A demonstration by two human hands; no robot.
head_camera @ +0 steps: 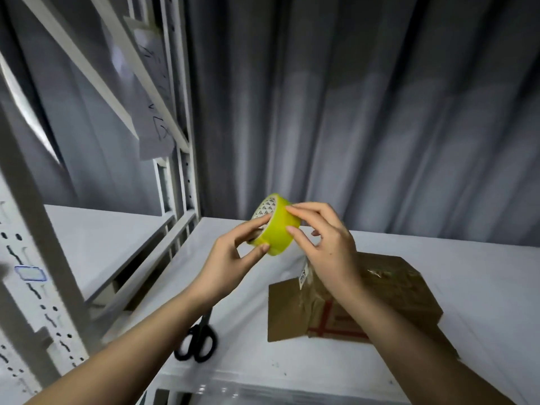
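A yellow-green roll of tape (280,232) is held up in the air above the white shelf (473,276). My left hand (230,264) grips the roll from the left, one finger inside its core and the thumb on the outer band. My right hand (327,244) touches the roll's outer band with its fingertips from the right. Below the hands lies a brown cardboard box (394,290) with one flap open toward the left, red tape marks and a small white label on it.
Black-handled scissors (198,343) lie on the shelf under my left forearm. A white metal rack (175,159) with perforated uprights stands at the left, with a lower shelf board (96,238) and a hanging paper sheet (155,112). A corrugated grey wall (365,112) is behind.
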